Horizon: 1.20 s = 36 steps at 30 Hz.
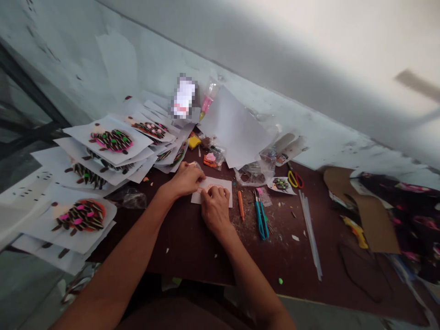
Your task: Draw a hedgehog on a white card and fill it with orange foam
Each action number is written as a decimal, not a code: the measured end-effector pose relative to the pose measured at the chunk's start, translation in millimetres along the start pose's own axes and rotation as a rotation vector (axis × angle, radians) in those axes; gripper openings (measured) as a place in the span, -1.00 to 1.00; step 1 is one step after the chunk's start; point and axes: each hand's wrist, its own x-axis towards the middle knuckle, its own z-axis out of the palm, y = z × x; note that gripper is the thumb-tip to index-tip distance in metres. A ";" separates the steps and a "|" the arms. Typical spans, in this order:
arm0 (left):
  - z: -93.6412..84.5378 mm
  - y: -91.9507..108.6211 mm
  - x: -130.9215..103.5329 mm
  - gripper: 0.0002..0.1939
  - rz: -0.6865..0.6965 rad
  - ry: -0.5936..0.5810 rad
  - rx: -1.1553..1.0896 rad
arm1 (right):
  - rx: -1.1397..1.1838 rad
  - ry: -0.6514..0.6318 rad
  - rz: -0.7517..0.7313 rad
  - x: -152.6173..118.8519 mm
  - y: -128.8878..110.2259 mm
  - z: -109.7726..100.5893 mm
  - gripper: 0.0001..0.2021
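A small white card (225, 184) lies on the dark red table, with a pale orange outline or layer (207, 187) on it, partly covered by my fingers. My left hand (187, 178) is closed at the card's upper left, fingertips bent down by its edge; what they pinch is hidden. Over the card's lower middle rests my right hand (216, 205), its fingers curled and pressed down at the orange part. Just right of the card lie an orange marker-like stick (241, 206) and a teal-handled tool (261, 217) that looks like pliers or a cutter.
Stacked sheets with clay hedgehogs (112, 140) fill the left side. A phone (184, 97) leans at the back beside a piping bag (207, 101) and white paper (237, 123). Rightward are scissors (294, 178), glue sticks (311, 238), a yellow glue gun (355, 231) and cardboard (376, 215).
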 end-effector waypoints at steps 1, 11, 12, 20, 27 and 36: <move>-0.9 0.2 -0.2 -0.67 -0.002 -0.011 -0.001 | 0.008 -0.003 0.003 0.1 -0.2 -0.2 -0.76; -4.2 0.8 -2.6 -0.66 -0.004 -0.042 -0.013 | 0.187 0.020 0.025 0.4 3.9 -3.3 -0.65; -4.1 0.9 -2.7 -0.65 -0.006 -0.042 -0.014 | 0.196 0.037 0.041 0.0 6.1 -3.3 -0.66; -9.6 5.6 -3.5 -0.61 -0.020 -0.087 -0.006 | 0.042 0.084 0.175 -2.6 20.2 -2.6 -0.79; -14.4 9.2 -5.0 -0.69 -0.030 -0.113 -0.023 | -0.003 0.052 0.131 -2.7 16.7 -1.6 -0.78; -15.6 11.0 -5.6 -0.72 -0.019 -0.132 -0.024 | -0.050 0.033 0.108 -0.6 15.0 1.3 -0.78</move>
